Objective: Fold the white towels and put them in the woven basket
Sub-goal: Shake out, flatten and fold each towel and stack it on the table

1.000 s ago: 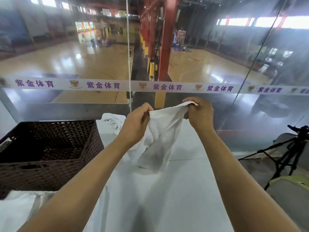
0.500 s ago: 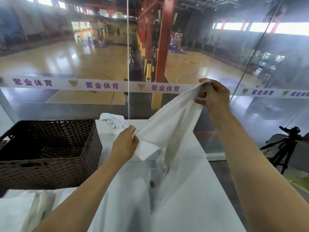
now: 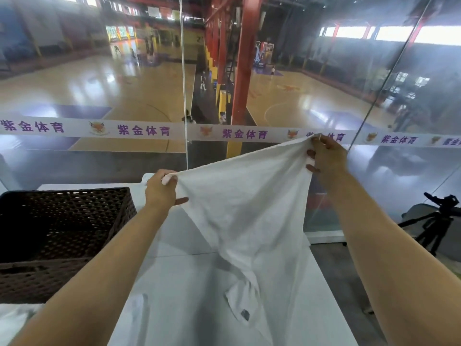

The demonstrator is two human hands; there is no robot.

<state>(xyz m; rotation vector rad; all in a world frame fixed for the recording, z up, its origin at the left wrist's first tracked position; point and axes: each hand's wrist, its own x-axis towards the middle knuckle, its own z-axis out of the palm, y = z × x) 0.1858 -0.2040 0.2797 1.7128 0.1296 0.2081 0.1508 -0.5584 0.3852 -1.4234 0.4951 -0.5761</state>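
Nearest to us, at the lower left corner, we see the edge of one more heap of white cloth (image 3: 15, 318) lying on the white table (image 3: 174, 283), too cropped to count its pieces. Above the table we hold one white towel (image 3: 244, 211) spread between two hands, its lower corner trailing down onto the tabletop, where a small dark tag (image 3: 245, 314) shows, its writing too small to read. Our left hand (image 3: 161, 189) pinches one upper corner with fingers curled around the cloth; our right hand (image 3: 326, 158), raised higher and farther out, grips the opposite corner the same way. To the left stands one dark woven basket (image 3: 74, 245) on the table; we see nothing inside it. One black tripod (image 3: 434, 221) stands off the table to the right. Beyond the table a glass wall carries one white banner (image 3: 144, 131) with the purple characters 紫金体育 repeated beside an orange emblem. Farthest off, through the glass, lies a wooden sports court with a red column (image 3: 243, 58).
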